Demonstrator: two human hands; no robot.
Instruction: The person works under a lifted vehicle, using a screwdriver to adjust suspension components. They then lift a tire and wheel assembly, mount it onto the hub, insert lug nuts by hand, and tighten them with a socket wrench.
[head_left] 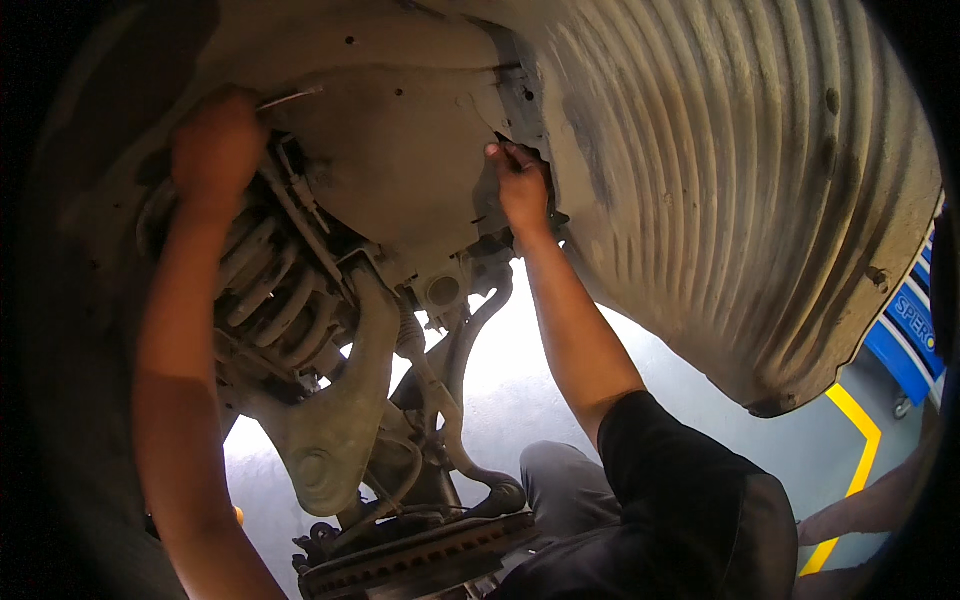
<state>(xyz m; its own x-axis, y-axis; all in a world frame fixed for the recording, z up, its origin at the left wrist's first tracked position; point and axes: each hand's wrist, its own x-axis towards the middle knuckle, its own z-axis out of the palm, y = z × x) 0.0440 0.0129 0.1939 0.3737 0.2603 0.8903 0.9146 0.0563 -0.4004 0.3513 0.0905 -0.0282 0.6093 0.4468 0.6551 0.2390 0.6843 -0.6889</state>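
Note:
I am inside a car wheel well with both arms raised. My left hand (215, 150) is closed at the upper left, with a thin pale metal piece (292, 96) sticking out beyond it; its fingertips are hidden. My right hand (518, 190) is pinched at the right edge of the flat grimy inner panel (390, 160), on a small dark piece (505, 142) with a thin wire above it. Below my left hand sit a coil spring (280, 290) and a control arm (330, 455).
A ribbed wheel liner (720, 200) fills the right. A brake disc (420, 560) and hoses hang below. Beyond are a pale floor with a yellow line (855, 480), a blue wheeled cabinet (890, 355), my bent knee (560, 490) and what seems another person's leg (860, 515).

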